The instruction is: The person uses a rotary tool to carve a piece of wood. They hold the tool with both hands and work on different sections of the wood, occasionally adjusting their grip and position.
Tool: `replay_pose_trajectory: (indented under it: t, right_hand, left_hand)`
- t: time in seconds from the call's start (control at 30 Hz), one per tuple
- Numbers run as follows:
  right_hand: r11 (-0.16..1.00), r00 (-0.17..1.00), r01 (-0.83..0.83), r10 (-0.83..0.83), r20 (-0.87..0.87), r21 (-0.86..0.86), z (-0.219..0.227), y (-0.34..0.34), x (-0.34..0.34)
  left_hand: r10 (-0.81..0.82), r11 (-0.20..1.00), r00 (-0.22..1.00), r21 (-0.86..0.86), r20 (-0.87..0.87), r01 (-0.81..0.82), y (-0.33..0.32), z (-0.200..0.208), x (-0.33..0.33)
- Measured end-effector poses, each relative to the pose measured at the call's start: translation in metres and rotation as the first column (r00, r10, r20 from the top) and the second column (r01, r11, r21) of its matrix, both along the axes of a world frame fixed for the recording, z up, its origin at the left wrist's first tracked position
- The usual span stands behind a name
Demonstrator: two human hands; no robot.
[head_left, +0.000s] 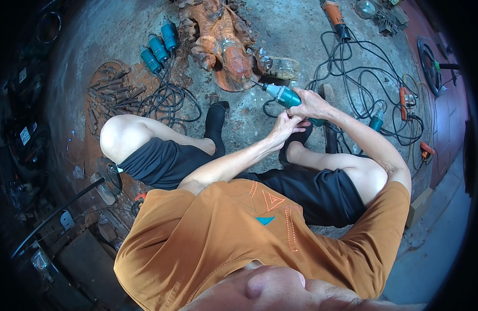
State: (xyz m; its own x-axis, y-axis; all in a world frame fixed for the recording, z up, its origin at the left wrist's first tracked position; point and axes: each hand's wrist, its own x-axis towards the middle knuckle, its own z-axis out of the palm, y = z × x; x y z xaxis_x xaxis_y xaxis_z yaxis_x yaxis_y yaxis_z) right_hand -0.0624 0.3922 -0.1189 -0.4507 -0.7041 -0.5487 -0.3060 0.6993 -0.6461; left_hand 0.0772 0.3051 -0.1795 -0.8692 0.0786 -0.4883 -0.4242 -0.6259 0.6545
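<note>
Right hand (309, 103): its fingers are closed around the body of the teal tool (283, 95), with almost no opening left
Left hand (287, 127): it is at the rear part of the same tool, just beside the right hand; its fingers are partly bent and a little spread, but I cannot tell whether they hold the tool or only touch it
Tool tip: the thin bit (255, 82) points up and to the left, at the near end of the wood carving; whether it is touching, I cannot tell
Wood carving (210, 31): reddish brown, lying on the floor (280, 31) in front of the person, beyond the feet, with a pale block (284, 68) at its right side
Left of carving: three teal power tools (158, 47) stand side by side, their dark cables (169, 101) are tangled, and near these lies a heap of brown stick-like pieces (113, 92)
Right side: an orange tool (334, 15), many black cords (353, 67) and an orange power strip (404, 103) are on the floor
</note>
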Motion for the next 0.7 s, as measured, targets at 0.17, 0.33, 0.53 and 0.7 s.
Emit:
replay_pose_trajectory:
  t: [0.17,0.33,0.53,0.7]
  right_hand:
    - [0.998,0.999,0.043,-0.044,-0.026,-0.05,-0.01,0.004,-0.002]
    - [0.998,0.998,0.047,-0.048,-0.028,-0.041,-0.013,0.004,-0.006]
    - [1.0,1.0,0.008,-0.009,-0.015,-0.012,-0.002,0.004,0.001]
    - [1.0,1.0,0.004,-0.004,-0.011,0.015,-0.001,0.005,0.006]
  left_hand:
    - [-0.019,1.0,1.0,-0.025,-0.017,0.019,-0.001,-0.002,-0.005]
    - [-0.027,0.999,1.0,-0.036,-0.01,0.026,-0.003,-0.007,-0.009]
    - [-0.063,0.998,0.998,-0.023,0.03,0.064,-0.003,0.0,0.0]
    - [-0.053,0.999,0.998,-0.011,0.022,0.054,0.0,0.0,0.007]
